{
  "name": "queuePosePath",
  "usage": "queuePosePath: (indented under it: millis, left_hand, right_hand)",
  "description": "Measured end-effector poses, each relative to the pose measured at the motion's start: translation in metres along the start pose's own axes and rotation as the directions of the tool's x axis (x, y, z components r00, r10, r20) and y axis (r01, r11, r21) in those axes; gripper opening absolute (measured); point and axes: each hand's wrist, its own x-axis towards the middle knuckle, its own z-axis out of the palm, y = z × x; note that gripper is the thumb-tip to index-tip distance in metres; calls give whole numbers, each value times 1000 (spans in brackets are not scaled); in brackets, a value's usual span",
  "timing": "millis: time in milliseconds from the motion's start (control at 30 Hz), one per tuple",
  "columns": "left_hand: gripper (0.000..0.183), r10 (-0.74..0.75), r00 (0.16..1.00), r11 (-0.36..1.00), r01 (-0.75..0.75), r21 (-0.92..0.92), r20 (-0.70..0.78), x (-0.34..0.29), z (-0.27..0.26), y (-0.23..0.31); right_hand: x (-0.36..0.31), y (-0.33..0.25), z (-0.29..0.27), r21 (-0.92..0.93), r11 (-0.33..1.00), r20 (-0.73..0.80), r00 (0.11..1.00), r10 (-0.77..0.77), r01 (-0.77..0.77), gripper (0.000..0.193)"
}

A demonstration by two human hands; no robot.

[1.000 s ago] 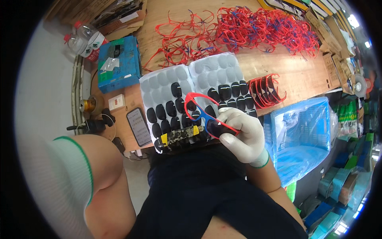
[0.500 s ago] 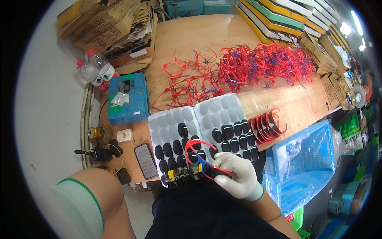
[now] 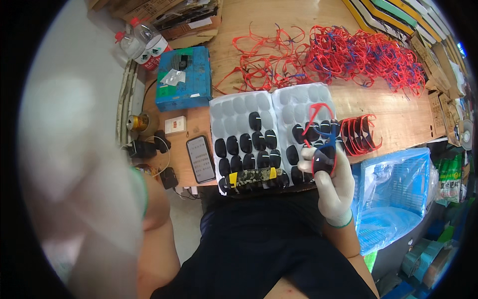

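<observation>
My right hand (image 3: pixel 336 193), in a white glove with a green cuff, pinches a pair of sunglasses (image 3: pixel 323 160) with a red and blue frame. A dark lens sits in the rim between thumb and fingers, and the red temple points up. Beneath it lies a pale moulded tray (image 3: pixel 244 107) of oval hollows, many holding dark lenses (image 3: pixel 246 143). A camouflage-patterned strip with yellow ends (image 3: pixel 252 178) lies across the tray's near left part. Close at the left, my gloved left hand (image 3: pixel 94 209) is a large blur; its fingers cannot be made out.
A heap of red and blue frames (image 3: pixel 366 60) covers the back of the table. A row of glasses with lenses (image 3: pixel 359 134) stands right of the tray. A phone (image 3: pixel 200 158), blue box (image 3: pixel 183 78) and bottles (image 3: pixel 149 42) are left. A plastic-lined blue crate (image 3: pixel 391 194) stands right.
My right hand has lifted the sunglasses up and rightward over the tray and turned them more upright. My left hand has risen close on the left, blurring. The whole view has shifted.
</observation>
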Motion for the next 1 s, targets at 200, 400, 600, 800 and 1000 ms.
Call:
queuePosePath:
  millis: [200, 400, 600, 800, 1000]
  left_hand:
    - [46, -778, 511, 612, 487, 624, 365, -149, 75, -140]
    - [62, -925, 225, 374, 398, 838, 306, -200, 114, -174]
    - [59, -933, 208, 348, 311, 884, 294, -193, 119, -169]
    - [58, -959, 145, 279, 342, 897, 243, -193, 118, -167]
    - [55, -957, 160, 289, 502, 815, 241, -200, 114, -176]
  right_hand:
    - [-1, 21, 7, 92, 995, 105, 994, -45, 35, 79]
    - [4, 23, 13, 147, 989, 171, 985, -34, 9, 68]
    - [3, 25, 17, 228, 973, 86, 996, 13, -32, 62]
    - [4, 24, 19, 200, 978, 50, 997, 53, -62, 57]
    - [0, 26, 23, 164, 985, 37, 998, 52, -57, 55]
